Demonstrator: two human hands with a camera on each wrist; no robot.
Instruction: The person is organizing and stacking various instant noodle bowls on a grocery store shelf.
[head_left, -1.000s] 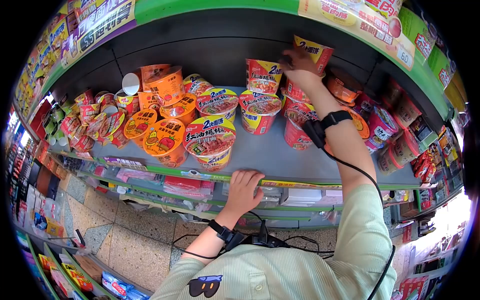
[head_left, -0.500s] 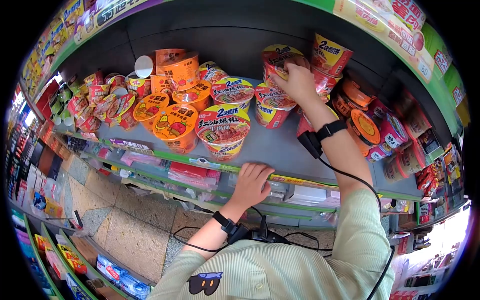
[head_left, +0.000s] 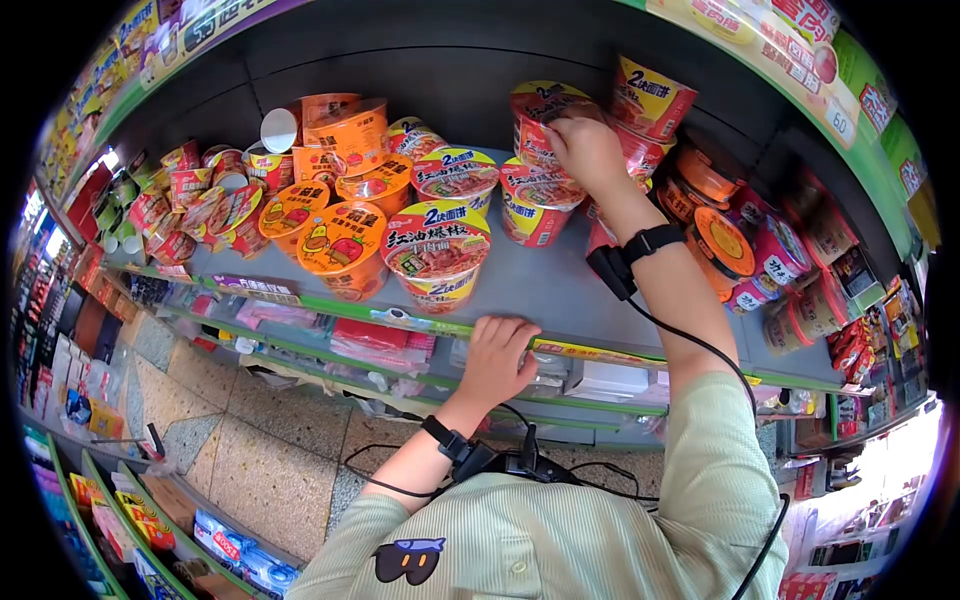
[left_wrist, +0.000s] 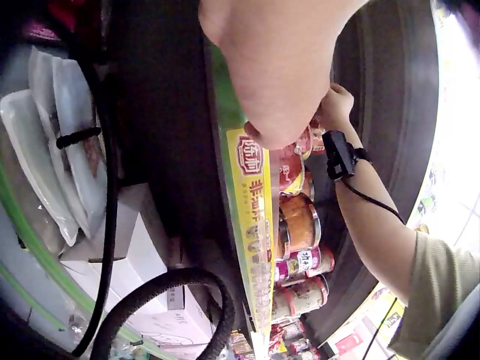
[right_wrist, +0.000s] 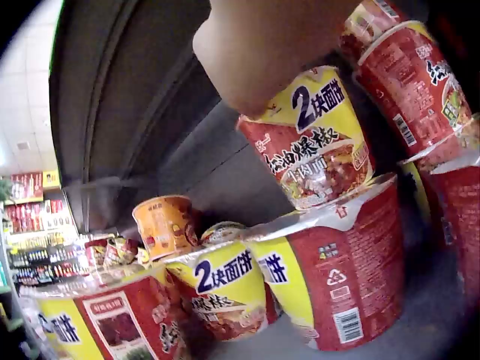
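Observation:
My right hand [head_left: 592, 152] grips a red and yellow noodle cup [head_left: 538, 143] at its upper right side; most of the fingertips are hidden. In the right wrist view that hand [right_wrist: 274, 49] covers the top of the cup [right_wrist: 319, 150], whose narrow base is on the lid of a lower cup [right_wrist: 341, 274]. Another red cup [head_left: 650, 98] tops the stack just right of the hand. My left hand [head_left: 497, 358] rests on the shelf's front edge [head_left: 600, 352], fingers relaxed, holding nothing; in the left wrist view this hand [left_wrist: 274, 67] lies over the yellow label strip [left_wrist: 251, 202].
Orange cups [head_left: 342, 245] and red-yellow cups [head_left: 437, 250] stand left of the stack. Orange bowls [head_left: 722, 243] and purple cups [head_left: 780, 250] are at the right. An upper shelf edge [head_left: 790, 70] overhangs, and a cable [head_left: 700, 350] hangs from the right wrist.
My right hand has moved left from beside the upper right cup onto the neighbouring stacked cup, whose lid now faces the head camera more. My left hand has stayed on the shelf edge.

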